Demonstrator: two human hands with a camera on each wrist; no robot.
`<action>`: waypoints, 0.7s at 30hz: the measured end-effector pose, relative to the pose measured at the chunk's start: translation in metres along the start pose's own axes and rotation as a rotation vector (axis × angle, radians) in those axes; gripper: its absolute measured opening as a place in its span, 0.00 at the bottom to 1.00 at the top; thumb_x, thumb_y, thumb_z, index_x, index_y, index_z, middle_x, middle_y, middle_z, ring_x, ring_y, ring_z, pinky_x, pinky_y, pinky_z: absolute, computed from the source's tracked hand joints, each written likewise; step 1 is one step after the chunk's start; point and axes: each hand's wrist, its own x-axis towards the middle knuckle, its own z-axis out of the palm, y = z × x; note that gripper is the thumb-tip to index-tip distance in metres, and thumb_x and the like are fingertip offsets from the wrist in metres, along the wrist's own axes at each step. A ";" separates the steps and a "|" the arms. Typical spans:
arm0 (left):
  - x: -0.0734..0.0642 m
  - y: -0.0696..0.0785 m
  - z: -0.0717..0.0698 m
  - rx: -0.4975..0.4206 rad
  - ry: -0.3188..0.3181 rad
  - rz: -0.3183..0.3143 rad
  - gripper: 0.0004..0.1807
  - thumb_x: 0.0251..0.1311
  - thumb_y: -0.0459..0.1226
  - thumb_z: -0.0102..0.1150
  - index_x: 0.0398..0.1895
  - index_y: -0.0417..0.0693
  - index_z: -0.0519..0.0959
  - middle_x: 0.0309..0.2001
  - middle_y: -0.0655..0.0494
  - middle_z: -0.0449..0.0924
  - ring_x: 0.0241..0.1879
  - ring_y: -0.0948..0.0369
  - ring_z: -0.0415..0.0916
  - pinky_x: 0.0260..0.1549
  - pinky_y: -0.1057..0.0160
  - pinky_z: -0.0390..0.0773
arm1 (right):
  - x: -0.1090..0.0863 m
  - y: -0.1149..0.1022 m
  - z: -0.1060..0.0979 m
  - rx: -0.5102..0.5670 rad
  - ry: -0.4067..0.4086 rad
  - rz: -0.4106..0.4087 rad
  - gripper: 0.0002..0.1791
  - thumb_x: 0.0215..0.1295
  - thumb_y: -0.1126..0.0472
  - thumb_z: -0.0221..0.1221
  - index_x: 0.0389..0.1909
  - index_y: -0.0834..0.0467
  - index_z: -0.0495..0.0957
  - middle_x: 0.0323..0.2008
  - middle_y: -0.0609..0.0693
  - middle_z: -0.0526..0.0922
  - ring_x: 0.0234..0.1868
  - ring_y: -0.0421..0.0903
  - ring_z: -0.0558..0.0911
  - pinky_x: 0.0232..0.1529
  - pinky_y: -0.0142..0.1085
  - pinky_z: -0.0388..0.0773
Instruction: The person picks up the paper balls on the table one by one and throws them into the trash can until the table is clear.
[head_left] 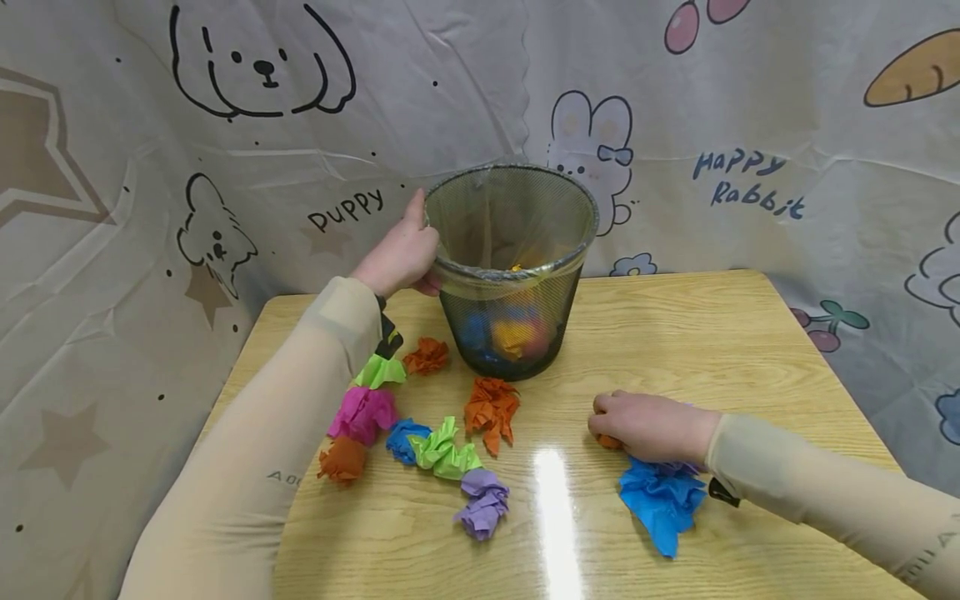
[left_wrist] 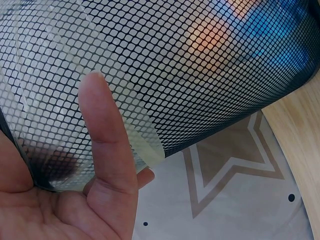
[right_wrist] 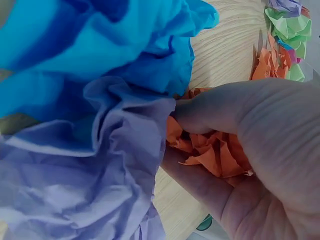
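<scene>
At the back of the table stands a black wire-mesh wastebasket (head_left: 498,275) with a thin yellowish liner over its rim. My left hand (head_left: 401,254) grips its left side at the rim, one finger lying along the mesh in the left wrist view. Through the mesh show blue, yellow and pinkish crumpled papers. At the right of the table my right hand (head_left: 652,427) holds a crumpled orange paper (right_wrist: 217,152) between thumb and fingers. Close beside it lie a blue crumpled paper (head_left: 663,500) and a purple crumpled paper (right_wrist: 95,180), partly hidden by the hand in the head view.
Left of centre lie several more crumpled papers, among them orange paper (head_left: 491,410), green paper (head_left: 446,452), lilac paper (head_left: 483,504) and magenta paper (head_left: 363,414). A printed curtain (head_left: 465,75) hangs behind the wooden table (head_left: 682,333).
</scene>
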 end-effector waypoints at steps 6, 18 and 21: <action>-0.001 0.000 0.000 0.003 0.000 0.000 0.39 0.77 0.39 0.26 0.81 0.62 0.20 0.78 0.37 0.52 0.29 0.47 0.81 0.32 0.54 0.87 | 0.002 0.000 -0.001 -0.027 0.005 -0.018 0.09 0.70 0.68 0.62 0.34 0.50 0.79 0.32 0.41 0.69 0.31 0.40 0.68 0.31 0.33 0.74; -0.003 0.001 -0.001 0.003 -0.004 0.002 0.40 0.77 0.40 0.26 0.81 0.63 0.19 0.81 0.40 0.46 0.30 0.47 0.81 0.32 0.54 0.87 | 0.004 0.005 -0.027 -0.085 0.115 -0.059 0.15 0.56 0.73 0.70 0.37 0.52 0.79 0.34 0.43 0.73 0.33 0.41 0.72 0.33 0.34 0.78; -0.003 0.001 -0.001 0.001 -0.005 0.004 0.40 0.77 0.39 0.26 0.81 0.63 0.19 0.81 0.41 0.46 0.30 0.47 0.81 0.32 0.54 0.87 | 0.004 0.006 -0.036 -0.100 0.144 -0.073 0.18 0.54 0.77 0.69 0.37 0.53 0.79 0.35 0.45 0.75 0.33 0.41 0.74 0.34 0.34 0.80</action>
